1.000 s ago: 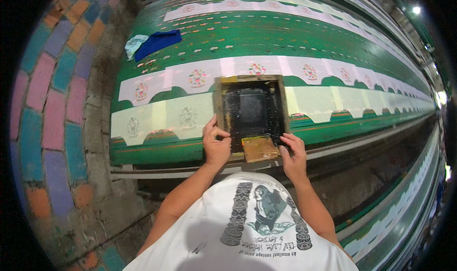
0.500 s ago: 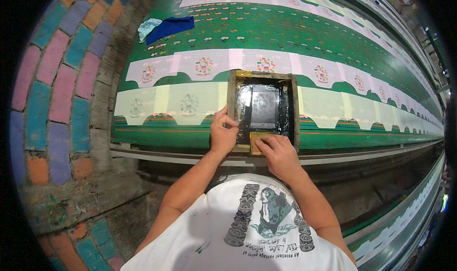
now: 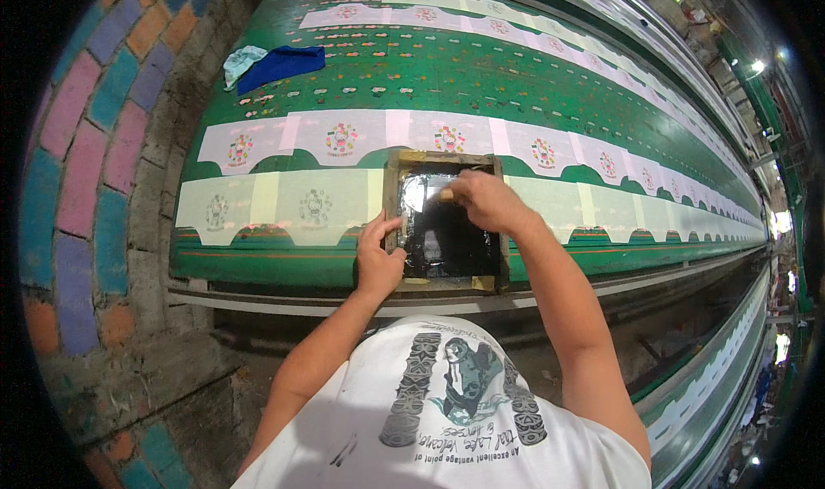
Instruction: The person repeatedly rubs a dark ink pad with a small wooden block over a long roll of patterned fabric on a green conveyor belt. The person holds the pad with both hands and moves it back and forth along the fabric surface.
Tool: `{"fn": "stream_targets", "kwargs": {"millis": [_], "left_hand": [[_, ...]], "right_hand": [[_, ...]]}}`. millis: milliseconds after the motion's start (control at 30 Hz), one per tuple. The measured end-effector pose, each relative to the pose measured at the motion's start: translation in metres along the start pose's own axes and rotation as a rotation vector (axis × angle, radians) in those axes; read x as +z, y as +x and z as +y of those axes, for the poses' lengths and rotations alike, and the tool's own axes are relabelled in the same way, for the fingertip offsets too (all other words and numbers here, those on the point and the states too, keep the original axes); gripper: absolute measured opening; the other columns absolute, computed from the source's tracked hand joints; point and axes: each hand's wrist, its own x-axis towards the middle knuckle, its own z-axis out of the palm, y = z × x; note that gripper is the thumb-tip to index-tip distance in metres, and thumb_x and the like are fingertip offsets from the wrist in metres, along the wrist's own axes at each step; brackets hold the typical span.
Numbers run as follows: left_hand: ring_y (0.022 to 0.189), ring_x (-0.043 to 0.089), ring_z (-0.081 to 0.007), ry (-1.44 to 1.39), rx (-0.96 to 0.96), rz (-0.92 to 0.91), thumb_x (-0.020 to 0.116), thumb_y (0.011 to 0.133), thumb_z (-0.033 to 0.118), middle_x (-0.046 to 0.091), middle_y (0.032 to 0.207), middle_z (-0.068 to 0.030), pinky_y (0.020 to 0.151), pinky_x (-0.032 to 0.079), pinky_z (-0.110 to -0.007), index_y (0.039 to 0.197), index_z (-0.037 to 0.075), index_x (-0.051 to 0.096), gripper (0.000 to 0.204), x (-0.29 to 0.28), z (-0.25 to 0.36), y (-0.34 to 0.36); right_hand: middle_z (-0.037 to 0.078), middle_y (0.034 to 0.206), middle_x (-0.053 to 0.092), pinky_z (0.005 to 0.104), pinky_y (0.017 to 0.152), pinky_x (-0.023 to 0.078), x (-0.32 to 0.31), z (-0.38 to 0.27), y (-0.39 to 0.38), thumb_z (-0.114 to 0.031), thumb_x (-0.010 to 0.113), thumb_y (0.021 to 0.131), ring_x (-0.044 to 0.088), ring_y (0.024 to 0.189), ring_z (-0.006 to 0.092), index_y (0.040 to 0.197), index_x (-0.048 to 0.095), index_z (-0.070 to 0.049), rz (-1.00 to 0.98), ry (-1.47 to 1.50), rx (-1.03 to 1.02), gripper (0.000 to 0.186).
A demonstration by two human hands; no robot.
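Head view: long green printing table (image 3: 361, 85) carrying rows of white printed fabric panels (image 3: 331, 137). Square wooden screen frame (image 3: 443, 223), mesh black with ink, lies flat on the near row. Left hand (image 3: 378, 257) clamps the frame's left rail. Right hand (image 3: 485, 201), closed round a squeegee handle (image 3: 444, 194), sits over the mesh's far end.
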Motion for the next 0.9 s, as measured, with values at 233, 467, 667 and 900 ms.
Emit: {"fn": "stream_targets", "kwargs": {"millis": [233,467,667,900], "left_hand": [[0.138,0.055,-0.0443,0.379,0.262,-0.142,0.081,0.085,0.007,0.064,0.146,-0.0247,0.119,0.044,-0.055,0.146,0.003,0.073,0.061,-0.025,0.015,0.010],[0.135,0.056,-0.0434,0.452,0.313,-0.152,0.080,0.092,0.013,0.065,0.140,-0.0222,0.114,0.043,-0.056,0.141,0.002,0.075,0.050,-0.028,0.019,0.016],[0.134,0.056,-0.0452,0.397,0.287,-0.138,0.080,0.091,0.011,0.064,0.143,-0.0245,0.114,0.044,-0.057,0.141,0.002,0.075,0.050,-0.024,0.014,0.015],[0.142,0.056,-0.0456,0.169,0.147,-0.078,0.079,0.084,-0.001,0.062,0.150,-0.0251,0.123,0.043,-0.053,0.142,0.006,0.075,0.058,-0.012,0.004,0.004]], "right_hand": [[0.021,0.111,0.077,0.0543,0.096,0.059,0.015,0.019,0.023,0.009,0.066,0.082,0.072,0.109,0.0464,0.127,0.081,-0.011,0.229,0.003,0.013,0.051],[0.017,0.114,0.077,0.0531,0.095,0.056,0.027,-0.038,-0.026,0.010,0.067,0.079,0.071,0.106,0.0421,0.133,0.080,-0.012,0.142,-0.054,-0.001,0.060],[0.013,0.119,0.077,0.0504,0.098,0.054,0.045,-0.078,-0.076,0.008,0.069,0.080,0.070,0.111,0.0375,0.139,0.078,-0.010,0.133,-0.042,0.036,0.063],[0.014,0.125,0.073,0.0508,0.101,0.053,0.055,-0.103,-0.111,0.001,0.076,0.082,0.067,0.115,0.0366,0.136,0.078,-0.008,0.122,0.024,0.047,0.055]]}}
